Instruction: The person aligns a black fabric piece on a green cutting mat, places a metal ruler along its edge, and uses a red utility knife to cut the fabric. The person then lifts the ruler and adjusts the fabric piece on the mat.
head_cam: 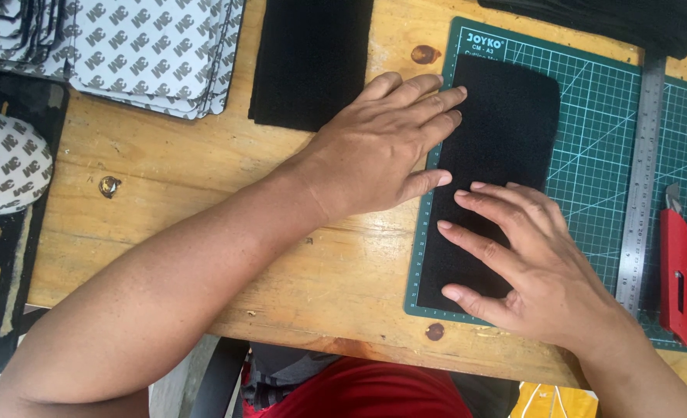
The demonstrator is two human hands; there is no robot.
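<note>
black foam strip [506, 131] lies under both grips, long axis running away from the person; left hand [374, 151] and right hand [533, 267] rest flat, fingers spread, clasping nothing

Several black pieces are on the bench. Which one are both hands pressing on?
The black strip lying lengthwise on the green cutting mat, under the left hand and right hand. The other black piece lies untouched on bare wood.

A pale wooden worktop [204, 193] carries a green cutting mat [591, 155] at its right side, a folded black cloth [308, 62] lying beside the mat, a stack of white-backed sheets [157, 54] at the far left, and another dark pile [614, 19] along the far edge.
</note>
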